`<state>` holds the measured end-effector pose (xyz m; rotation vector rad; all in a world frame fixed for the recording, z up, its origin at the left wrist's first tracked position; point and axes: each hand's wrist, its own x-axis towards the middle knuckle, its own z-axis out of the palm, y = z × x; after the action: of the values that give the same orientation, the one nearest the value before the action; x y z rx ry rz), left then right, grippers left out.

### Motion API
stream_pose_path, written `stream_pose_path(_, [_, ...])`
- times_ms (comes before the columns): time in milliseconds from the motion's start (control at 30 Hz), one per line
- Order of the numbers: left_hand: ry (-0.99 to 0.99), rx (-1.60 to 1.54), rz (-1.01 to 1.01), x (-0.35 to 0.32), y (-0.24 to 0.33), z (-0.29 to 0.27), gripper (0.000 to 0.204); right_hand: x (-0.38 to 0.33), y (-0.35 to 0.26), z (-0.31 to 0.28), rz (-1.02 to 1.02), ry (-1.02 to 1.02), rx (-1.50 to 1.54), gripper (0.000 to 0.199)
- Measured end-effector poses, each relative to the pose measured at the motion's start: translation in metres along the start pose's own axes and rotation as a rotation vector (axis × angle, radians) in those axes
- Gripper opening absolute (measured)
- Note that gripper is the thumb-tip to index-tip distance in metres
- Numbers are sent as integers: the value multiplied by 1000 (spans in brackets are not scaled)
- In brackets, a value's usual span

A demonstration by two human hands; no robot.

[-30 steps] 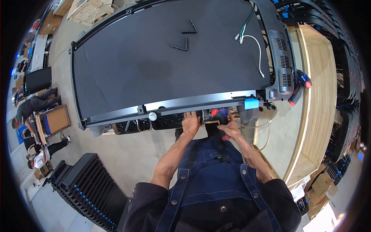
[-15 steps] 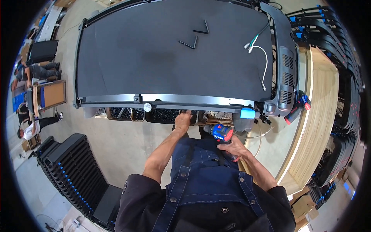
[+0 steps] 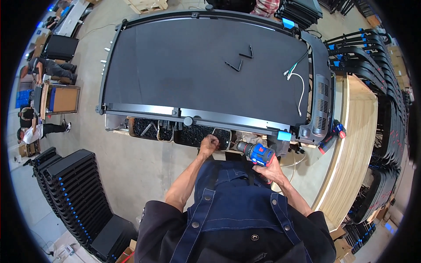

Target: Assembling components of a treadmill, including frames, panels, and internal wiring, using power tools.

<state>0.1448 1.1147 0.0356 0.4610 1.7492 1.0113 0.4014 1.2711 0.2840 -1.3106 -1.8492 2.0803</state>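
My right hand [image 3: 271,170] grips a blue and red cordless drill [image 3: 259,154] by its handle, its nose pointing left toward my other hand. My left hand [image 3: 210,144] is over the near edge of a bin of small black hardware [image 3: 191,135], with fingers pinched together. Whatever they hold is too small to make out. Beyond both hands lies a treadmill deck [image 3: 184,74] with a black belt and a silver side rail. Two black L-shaped pieces [image 3: 234,65] rest on the belt, and loose green and white wires [image 3: 299,85] trail over its right end.
At the right, a second drill [image 3: 332,136] is beside a long wooden crate [image 3: 351,162]. Stacked black frames [image 3: 386,101] stand farther right, and a stack of black parts [image 3: 79,193] sits at lower left. Several people work at the far left; a plaid sleeve [image 3: 266,6] shows beyond the deck.
My left hand has come back from inside the bin to its near edge, fingers now pinched. The drill is slightly lower and farther right in the view, which has shifted to show the deck's far side.
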Motion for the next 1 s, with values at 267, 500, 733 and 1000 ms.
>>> stream_pose_path(267, [-213,-770,-195,-76,152,-4,22,-11,-33,-4,-67,30,47,37])
stream_pose_path(500, [-320,-1171,-208,-101,212,7,24,-11,-37,-15,-138,28,15,50])
stream_pose_path(733, [-254,-1236,-215,-104,234,10,27,-8,-46,-20,-174,-9,52,46])
stream_pose_path(1000, [-62,-701,-74,-104,289,9,25,1,-64,-34,-509,53,-297,47])
